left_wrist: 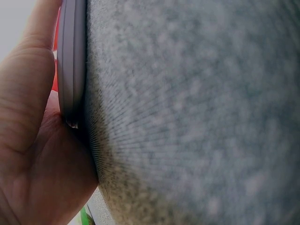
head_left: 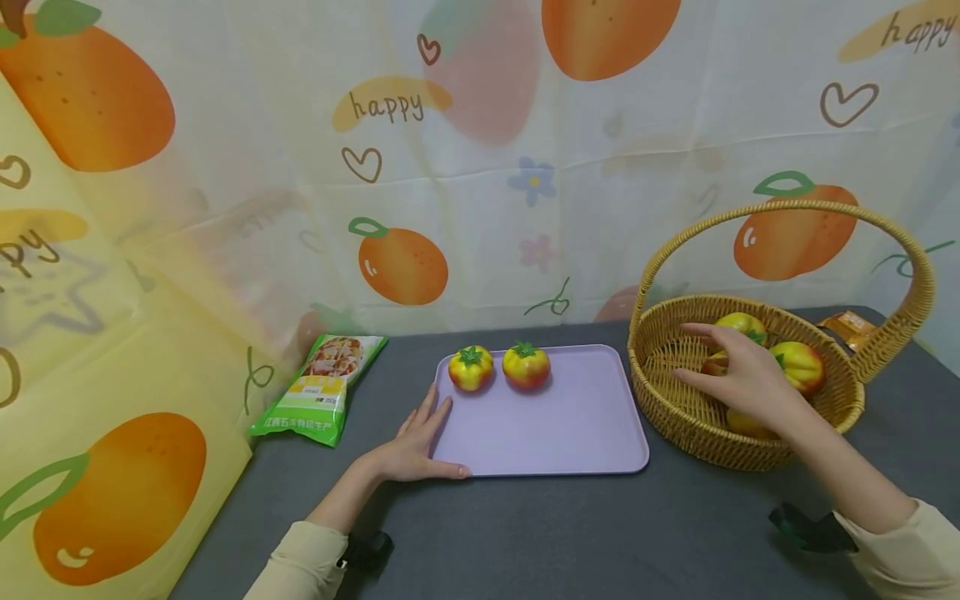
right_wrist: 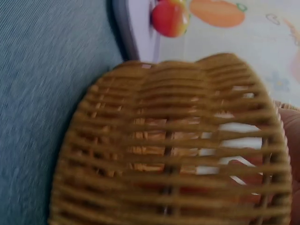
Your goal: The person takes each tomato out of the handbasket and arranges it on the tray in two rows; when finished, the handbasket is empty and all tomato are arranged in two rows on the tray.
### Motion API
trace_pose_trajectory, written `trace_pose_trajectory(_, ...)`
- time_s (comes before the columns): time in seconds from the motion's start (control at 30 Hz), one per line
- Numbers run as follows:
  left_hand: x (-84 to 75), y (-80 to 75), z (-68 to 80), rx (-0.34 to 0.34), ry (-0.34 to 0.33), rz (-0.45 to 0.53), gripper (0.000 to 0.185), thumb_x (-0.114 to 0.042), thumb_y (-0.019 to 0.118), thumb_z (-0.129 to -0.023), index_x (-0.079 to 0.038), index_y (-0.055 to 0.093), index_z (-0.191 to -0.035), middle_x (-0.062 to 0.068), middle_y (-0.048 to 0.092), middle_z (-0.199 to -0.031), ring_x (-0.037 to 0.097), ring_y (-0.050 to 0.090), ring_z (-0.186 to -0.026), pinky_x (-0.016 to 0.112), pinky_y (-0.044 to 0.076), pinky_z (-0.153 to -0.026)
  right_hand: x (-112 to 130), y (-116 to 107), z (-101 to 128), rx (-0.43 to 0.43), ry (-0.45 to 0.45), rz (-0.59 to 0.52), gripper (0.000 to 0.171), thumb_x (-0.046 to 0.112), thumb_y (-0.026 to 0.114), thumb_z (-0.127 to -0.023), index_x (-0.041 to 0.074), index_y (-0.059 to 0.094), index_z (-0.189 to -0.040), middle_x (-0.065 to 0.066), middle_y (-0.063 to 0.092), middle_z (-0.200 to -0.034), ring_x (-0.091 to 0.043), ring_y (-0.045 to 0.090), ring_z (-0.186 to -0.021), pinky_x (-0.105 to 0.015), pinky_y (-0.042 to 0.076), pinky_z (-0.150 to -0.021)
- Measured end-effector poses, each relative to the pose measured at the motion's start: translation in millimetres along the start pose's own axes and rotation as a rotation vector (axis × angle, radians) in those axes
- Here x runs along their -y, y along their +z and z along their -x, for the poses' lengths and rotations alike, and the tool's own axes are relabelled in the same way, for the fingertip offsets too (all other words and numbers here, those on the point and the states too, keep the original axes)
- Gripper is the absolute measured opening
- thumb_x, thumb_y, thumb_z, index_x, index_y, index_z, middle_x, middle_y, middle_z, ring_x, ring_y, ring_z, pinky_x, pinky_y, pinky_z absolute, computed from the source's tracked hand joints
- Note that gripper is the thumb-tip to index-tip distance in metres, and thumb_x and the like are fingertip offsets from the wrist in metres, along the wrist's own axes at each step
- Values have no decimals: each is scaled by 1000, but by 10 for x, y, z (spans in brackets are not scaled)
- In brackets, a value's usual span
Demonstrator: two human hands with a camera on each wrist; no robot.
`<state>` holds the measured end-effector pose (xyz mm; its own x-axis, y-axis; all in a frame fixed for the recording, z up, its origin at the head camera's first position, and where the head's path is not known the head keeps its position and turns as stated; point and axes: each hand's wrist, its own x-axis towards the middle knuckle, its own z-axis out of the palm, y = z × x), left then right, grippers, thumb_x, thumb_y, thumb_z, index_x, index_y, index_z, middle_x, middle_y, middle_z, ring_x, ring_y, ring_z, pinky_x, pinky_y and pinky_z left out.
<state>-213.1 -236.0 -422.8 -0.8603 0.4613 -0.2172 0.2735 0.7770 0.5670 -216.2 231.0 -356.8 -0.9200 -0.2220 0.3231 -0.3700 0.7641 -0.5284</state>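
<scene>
My left hand (head_left: 408,446) rests at the front left corner of a lilac tray (head_left: 555,425), its fingers extended along the left edge and its thumb along the front edge. In the left wrist view that hand lies against the tray's rim (left_wrist: 72,61). Two yellow-red, tomato-like fruits with green leafy tops, one at the left (head_left: 471,369) and one beside it (head_left: 527,367), sit at the tray's back left. My right hand (head_left: 750,379) is over the wicker basket (head_left: 705,437), thumb and fingers apart, with nothing visible between them. Similar fruits (head_left: 801,368) lie in the basket, partly hidden by this hand.
A green and white food packet (head_left: 322,387) lies left of the tray. The basket's tall handle (head_left: 787,204) arches over its opening. Behind the basket's right side is an orange packet (head_left: 851,327). A printed cloth (head_left: 487,250) hangs behind the dark table (head_left: 525,533).
</scene>
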Motion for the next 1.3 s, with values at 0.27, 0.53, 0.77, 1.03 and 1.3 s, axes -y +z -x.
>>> trace_pose_trajectory(0.27, -4, -5, 0, 6, 3, 4, 114, -61, 72, -79, -9, 7, -157, 17, -21, -159, 38, -8, -147, 59, -1, -114, -188, -62, 31, -2, -20, 69, 66, 23, 78, -84, -7, 48, -135, -34, 49, -130, -52, 44, -117, -65, 36, -89)
trace_pose_trajectory(0.53, 10, -5, 2, 3, 3, -2, 114, -60, 72, -79, -9, 7, -157, 17, -21, -159, 38, -8, -147, 59, -1, -114, -319, -96, 35, 65, -8, 153, 68, 22, 78, -83, -12, 48, -133, -36, 51, -127, -54, 46, -113, -64, 37, -90)
trace_pose_trajectory(0.77, 15, 5, -4, -2, 8, -10, 114, -60, 72, -79, -9, 7, -157, 17, -21, -159, 39, -7, -146, 59, -1, -114, -379, -97, 15, 138, 40, 157, 73, 27, 78, -83, -14, 45, -134, -38, 48, -128, -55, 45, -114, -65, 36, -91)
trace_pose_trajectory(1.03, 11, -2, -1, 3, 20, -10, 114, -60, 72, -79, -9, 7, -157, 17, -21, -159, 39, -8, -146, 58, -1, -114, -402, -112, -26, 194, 59, 161, 78, 30, 78, -82, -15, 44, -135, -41, 47, -127, -57, 45, -113, -66, 38, -89)
trace_pose_trajectory(1.3, 3, -7, 4, 3, 19, -6, 114, -60, 72, -79, -8, 7, -157, 18, -21, -159, 38, -8, -146, 59, 0, -114, -374, -112, -34, 172, 41, 156, 77, 30, 79, -81, -15, 46, -133, -40, 50, -126, -55, 47, -112, -65, 39, -90)
